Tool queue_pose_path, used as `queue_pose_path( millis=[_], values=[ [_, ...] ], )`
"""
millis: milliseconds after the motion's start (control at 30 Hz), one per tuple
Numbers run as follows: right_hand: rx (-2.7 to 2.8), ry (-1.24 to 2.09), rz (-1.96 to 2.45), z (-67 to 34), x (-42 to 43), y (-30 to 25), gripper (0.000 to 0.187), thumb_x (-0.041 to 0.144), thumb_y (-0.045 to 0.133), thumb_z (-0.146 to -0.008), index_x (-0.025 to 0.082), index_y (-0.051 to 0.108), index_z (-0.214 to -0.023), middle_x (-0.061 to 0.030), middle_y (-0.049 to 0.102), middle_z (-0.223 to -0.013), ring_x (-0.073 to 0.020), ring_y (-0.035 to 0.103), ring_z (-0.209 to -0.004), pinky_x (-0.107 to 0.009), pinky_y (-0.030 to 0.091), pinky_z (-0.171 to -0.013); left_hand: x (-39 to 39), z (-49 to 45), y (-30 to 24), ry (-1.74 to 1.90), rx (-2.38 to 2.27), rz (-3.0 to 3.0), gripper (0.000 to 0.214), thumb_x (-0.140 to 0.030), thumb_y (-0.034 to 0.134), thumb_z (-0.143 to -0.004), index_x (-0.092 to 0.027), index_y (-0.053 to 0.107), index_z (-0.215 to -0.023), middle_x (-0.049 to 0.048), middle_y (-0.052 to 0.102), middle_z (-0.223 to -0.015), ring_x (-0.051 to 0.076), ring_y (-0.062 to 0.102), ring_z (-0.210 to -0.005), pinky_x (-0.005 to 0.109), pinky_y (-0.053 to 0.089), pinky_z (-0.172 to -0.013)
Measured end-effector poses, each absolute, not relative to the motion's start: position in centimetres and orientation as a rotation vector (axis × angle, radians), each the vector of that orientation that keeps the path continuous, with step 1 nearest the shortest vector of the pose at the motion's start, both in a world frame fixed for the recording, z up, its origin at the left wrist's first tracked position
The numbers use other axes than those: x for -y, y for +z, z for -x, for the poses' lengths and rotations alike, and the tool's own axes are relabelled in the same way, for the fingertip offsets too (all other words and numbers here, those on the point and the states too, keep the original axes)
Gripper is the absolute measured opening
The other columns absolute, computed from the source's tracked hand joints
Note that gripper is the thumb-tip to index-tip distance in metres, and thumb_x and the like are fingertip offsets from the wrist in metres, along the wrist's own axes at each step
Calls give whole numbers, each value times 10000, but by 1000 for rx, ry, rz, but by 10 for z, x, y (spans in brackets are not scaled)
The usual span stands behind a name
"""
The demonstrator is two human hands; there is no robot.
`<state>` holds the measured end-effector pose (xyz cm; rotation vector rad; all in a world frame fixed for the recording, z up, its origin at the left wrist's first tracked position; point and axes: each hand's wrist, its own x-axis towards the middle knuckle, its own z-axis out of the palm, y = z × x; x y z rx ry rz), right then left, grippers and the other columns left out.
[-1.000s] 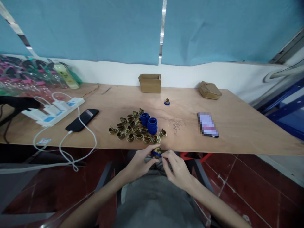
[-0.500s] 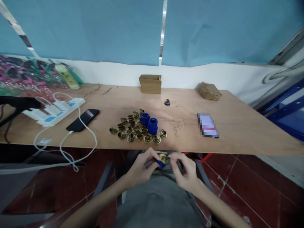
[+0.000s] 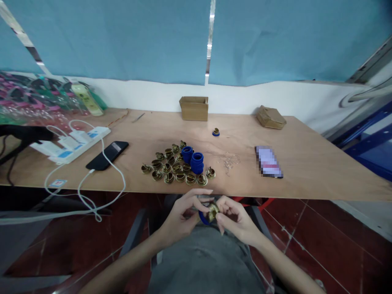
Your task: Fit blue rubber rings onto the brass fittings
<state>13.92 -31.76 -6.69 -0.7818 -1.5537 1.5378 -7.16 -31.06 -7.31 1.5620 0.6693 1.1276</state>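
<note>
Just below the table's front edge, my left hand (image 3: 183, 215) is closed on a blue ring (image 3: 202, 218) and the round brass fitting (image 3: 213, 211) beside it. My right hand (image 3: 240, 222) pinches the fitting's right side between thumb and fingers. The fitting is tilted, and fingers partly hide it; whether the ring is fully seated on it I cannot tell. On the table ahead lie several similar brass fittings (image 3: 180, 177), next to two stacks of blue rings (image 3: 197, 163). Farther back, one brass fitting (image 3: 216, 131) sits on a blue ring.
Thin wire-like pieces (image 3: 228, 161) lie right of the stacks. A phone (image 3: 269, 162) is at the right, a black phone (image 3: 108, 156) with a white cable at the left. Behind are a power strip (image 3: 82, 143), a cardboard box (image 3: 194, 109) and a brown packet (image 3: 271, 117).
My right hand has moved in from beside the brass fitting to grip it. The fitting and ring have turned, and some left fingers now stretch out over them.
</note>
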Motion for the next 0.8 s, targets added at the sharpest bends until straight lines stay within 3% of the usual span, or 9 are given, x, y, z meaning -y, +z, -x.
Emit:
queue_pose_path(
  millis=[200, 400, 533, 667, 800],
  values=[
    [1497, 1680, 673, -143, 314, -71, 337, 482, 659, -951, 210, 477, -870, 64, 517, -653, -77, 510, -496, -201, 392, -513, 308, 74, -65, 1131, -734, -1623, 104, -125, 662, -909, -204, 727, -919, 113, 622, -1281, 222, 737, -1063, 252, 639, -756],
    [1427, 1693, 712, -142, 312, -72, 348, 465, 686, -941, 208, 469, -851, 68, 534, -625, -62, 470, -489, -191, 347, -517, 303, 74, -64, 1186, -912, -1571, 78, -103, 685, -833, -174, 697, -803, 69, 631, -1054, 134, 692, -799, 203, 602, -604],
    [1388, 1658, 780, -143, 309, -70, 395, 483, 723, -908, 217, 447, -811, 73, 521, -607, -60, 438, -478, -188, 319, -496, 298, 78, -62, 1166, -1056, -1610, 68, -102, 694, -790, -170, 690, -783, 54, 689, -932, 152, 692, -813, 207, 578, -646],
    [1390, 1573, 842, -147, 305, -66, 418, 505, 720, -902, 225, 436, -778, 70, 509, -611, -73, 437, -491, -207, 361, -512, 292, 87, -58, 1096, -1162, -1589, 31, -159, 709, -786, -173, 713, -813, 18, 716, -761, 145, 704, -686, 216, 568, -625],
    [1398, 1522, 873, -150, 302, -63, 412, 503, 717, -903, 227, 442, -771, 67, 498, -625, -82, 442, -513, -216, 390, -531, 272, 103, -46, 1221, -1268, -1691, 93, -178, 688, -784, -193, 765, -836, 22, 765, -818, 160, 736, -734, 236, 593, -689]
  ],
)
